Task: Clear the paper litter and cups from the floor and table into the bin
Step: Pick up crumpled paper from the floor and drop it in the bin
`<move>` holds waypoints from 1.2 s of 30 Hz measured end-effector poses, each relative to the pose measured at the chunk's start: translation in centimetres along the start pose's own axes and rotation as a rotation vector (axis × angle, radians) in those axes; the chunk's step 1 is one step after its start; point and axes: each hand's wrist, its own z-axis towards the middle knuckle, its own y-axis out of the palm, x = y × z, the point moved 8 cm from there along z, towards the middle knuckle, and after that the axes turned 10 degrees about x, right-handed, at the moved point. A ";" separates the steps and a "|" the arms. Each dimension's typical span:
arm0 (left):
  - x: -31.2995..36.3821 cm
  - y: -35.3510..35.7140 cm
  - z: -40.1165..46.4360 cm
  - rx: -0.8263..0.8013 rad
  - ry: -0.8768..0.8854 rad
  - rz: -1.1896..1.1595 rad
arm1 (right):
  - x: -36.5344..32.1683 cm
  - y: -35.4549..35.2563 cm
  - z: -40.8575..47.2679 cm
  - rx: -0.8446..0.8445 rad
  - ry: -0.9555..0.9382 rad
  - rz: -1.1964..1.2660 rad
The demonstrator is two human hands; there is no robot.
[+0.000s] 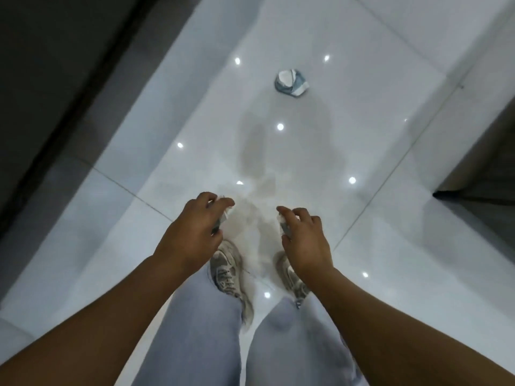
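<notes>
A crumpled blue and white paper cup [291, 82] lies on the glossy white floor ahead of me, well beyond both hands. My left hand [195, 229] curls its fingers round a small scrunched piece of white and grey paper [224, 217], which is mostly hidden under the fingers. My right hand [303, 240] holds a similar crumpled scrap [284, 225] in the same way, with only a bit of it showing. Both hands hang at about knee height above my feet. No bin is in view.
My two feet in worn grey trainers [227, 270] stand on white floor tiles [390, 218] that reflect ceiling lights. A dark wall base [55, 112] runs along the left. A dark piece of furniture [485, 168] stands at the right edge.
</notes>
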 end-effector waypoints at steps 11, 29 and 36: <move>23.6 -25.0 -5.1 -0.132 0.130 0.210 | -8.7 -34.0 -13.5 0.123 0.066 0.048; 55.8 -34.3 7.2 -0.213 0.268 0.338 | 2.1 -62.8 -8.5 0.227 0.214 0.215; 67.4 -34.1 15.1 -0.205 0.288 0.353 | 9.1 -73.3 -2.5 0.220 0.211 0.232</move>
